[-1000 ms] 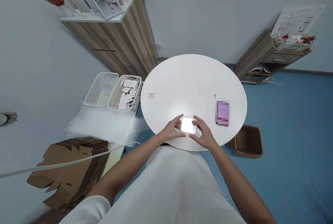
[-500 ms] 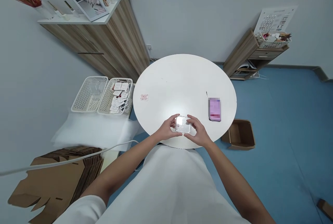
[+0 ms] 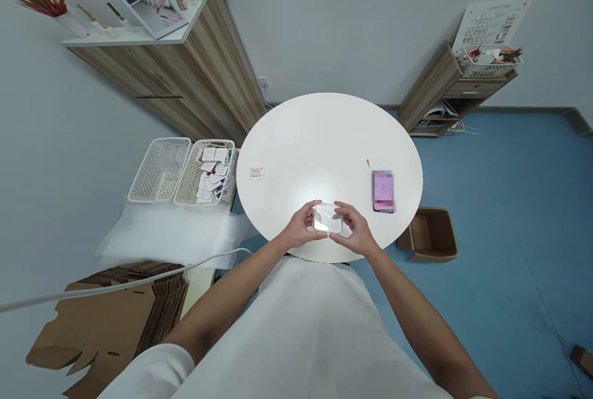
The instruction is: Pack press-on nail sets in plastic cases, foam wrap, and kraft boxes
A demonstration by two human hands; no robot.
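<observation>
Between my two hands, over the near edge of the round white table (image 3: pixel 324 139), is a small clear plastic box (image 3: pixel 327 218). My left hand (image 3: pixel 301 226) grips its left side with fingers above and thumb below. On the right side my right hand (image 3: pixel 356 229) holds it the same way. Glare on the box hides what it contains, if anything. A small card with a pink-red pattern (image 3: pixel 256 173) lies at the table's left. To the right lies a purple pack (image 3: pixel 383 191), its face blurred out.
Two white plastic baskets (image 3: pixel 160 170) stand left of the table, the nearer one holding cards. White sheeting (image 3: pixel 167 232) and flat cardboard (image 3: pixel 106 319) lie below them, crossed by a white cable (image 3: pixel 204 261). An open cardboard box (image 3: pixel 433 235) sits on the floor at right.
The view has shifted slightly. Both hands still hold the clear box, which looks turned or tilted a little.
</observation>
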